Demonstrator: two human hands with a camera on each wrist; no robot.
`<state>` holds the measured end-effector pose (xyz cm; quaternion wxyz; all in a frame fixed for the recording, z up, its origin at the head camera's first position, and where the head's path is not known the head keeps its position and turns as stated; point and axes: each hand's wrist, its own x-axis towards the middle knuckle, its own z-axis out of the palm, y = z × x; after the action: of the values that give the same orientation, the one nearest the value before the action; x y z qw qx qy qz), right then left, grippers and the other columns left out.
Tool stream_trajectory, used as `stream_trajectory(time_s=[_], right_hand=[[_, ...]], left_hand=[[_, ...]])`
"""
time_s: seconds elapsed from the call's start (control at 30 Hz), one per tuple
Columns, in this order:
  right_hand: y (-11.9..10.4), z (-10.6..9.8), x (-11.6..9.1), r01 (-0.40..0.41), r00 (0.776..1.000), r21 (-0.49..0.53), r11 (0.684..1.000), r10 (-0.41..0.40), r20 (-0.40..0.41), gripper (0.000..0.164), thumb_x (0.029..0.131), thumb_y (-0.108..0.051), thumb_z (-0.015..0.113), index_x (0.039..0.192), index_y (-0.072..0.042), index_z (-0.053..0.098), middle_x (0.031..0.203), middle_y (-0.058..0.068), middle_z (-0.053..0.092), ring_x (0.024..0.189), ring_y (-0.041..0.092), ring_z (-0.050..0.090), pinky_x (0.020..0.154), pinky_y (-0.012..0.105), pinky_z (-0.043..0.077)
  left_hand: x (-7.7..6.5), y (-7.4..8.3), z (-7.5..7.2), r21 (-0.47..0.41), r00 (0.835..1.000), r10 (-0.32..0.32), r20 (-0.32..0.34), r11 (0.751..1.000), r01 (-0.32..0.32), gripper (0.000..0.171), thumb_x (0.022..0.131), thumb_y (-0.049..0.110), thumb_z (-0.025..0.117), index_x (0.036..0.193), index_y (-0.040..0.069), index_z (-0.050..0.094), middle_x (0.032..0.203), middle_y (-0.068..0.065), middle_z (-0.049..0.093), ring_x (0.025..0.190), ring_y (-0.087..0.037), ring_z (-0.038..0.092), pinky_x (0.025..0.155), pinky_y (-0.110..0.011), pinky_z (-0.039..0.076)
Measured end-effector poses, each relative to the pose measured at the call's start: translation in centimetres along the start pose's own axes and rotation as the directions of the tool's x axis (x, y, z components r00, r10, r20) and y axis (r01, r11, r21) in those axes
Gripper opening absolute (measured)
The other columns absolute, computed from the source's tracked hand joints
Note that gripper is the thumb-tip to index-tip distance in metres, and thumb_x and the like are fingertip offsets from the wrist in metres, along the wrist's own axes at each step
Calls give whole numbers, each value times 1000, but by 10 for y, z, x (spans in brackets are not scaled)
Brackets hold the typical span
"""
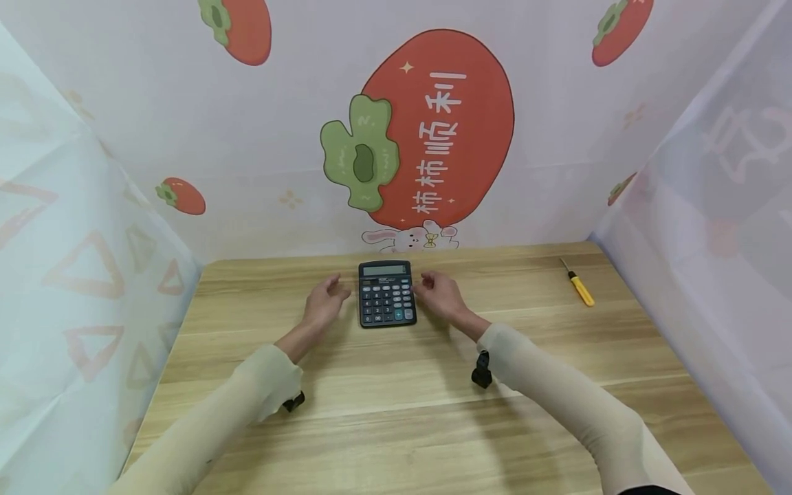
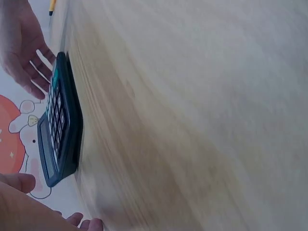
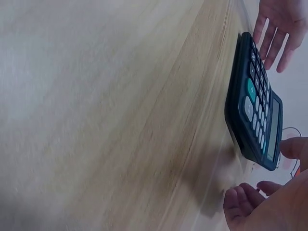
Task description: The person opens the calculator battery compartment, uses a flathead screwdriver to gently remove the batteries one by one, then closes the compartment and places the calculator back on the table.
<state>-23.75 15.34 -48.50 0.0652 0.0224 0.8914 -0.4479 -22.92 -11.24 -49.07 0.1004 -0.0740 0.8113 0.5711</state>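
Observation:
A dark desktop calculator lies face up on the wooden table, its display toward the back. My left hand is at its left side with fingers loosely bent, a small gap between them and the case. On the other side, my right hand has its fingertips right at the calculator's edge. Thumb and fingers stand apart on the right hand in the right wrist view, with nothing between them. The left wrist view likewise shows the left hand holding nothing.
A screwdriver with a yellow handle lies at the back right of the table. White sheeting printed with persimmons rises behind the table and along both sides. Each sleeve has a black device at the wrist.

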Motion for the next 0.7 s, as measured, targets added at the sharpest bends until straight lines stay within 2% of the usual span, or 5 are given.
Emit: stream_trajectory(time_s=[0.2, 0.3, 0.5, 0.7], right_hand=[[0, -1, 2, 50, 999, -79, 996, -51, -13, 56, 103, -26, 68, 150, 1, 54, 149, 20, 60, 136, 35, 59, 113, 51, 52], [-2, -1, 3, 62, 998, -109, 992, -64, -15, 58, 103, -28, 70, 150, 1, 54, 149, 21, 60, 138, 36, 58, 114, 51, 51], [-5, 2, 4, 77, 997, -138, 987, -78, -2, 60, 101, -27, 72, 149, 4, 54, 142, 21, 64, 125, 33, 63, 108, 49, 56], [-6, 6, 7, 76, 997, -142, 987, -75, 7, 57, 101, -25, 74, 144, 8, 57, 121, 20, 71, 102, 27, 66, 94, 42, 62]], left_hand=[[0, 1, -5, 39, 999, 5, 51, 999, -7, 69, 108, 25, 58, 168, 10, 26, 173, -16, 28, 159, -41, 23, 129, -58, 25], [1, 3, -2, 63, 996, 10, 83, 998, -15, 73, 108, 30, 59, 168, 10, 24, 174, -15, 24, 160, -41, 20, 130, -59, 22], [3, 8, 5, 72, 993, 9, 116, 997, -18, 74, 108, 33, 59, 168, 9, 23, 175, -14, 21, 161, -39, 18, 131, -57, 19], [2, 10, 12, 22, 991, 2, 136, 1000, -6, 73, 108, 28, 58, 167, 3, 23, 173, -20, 25, 158, -40, 27, 129, -54, 28]])
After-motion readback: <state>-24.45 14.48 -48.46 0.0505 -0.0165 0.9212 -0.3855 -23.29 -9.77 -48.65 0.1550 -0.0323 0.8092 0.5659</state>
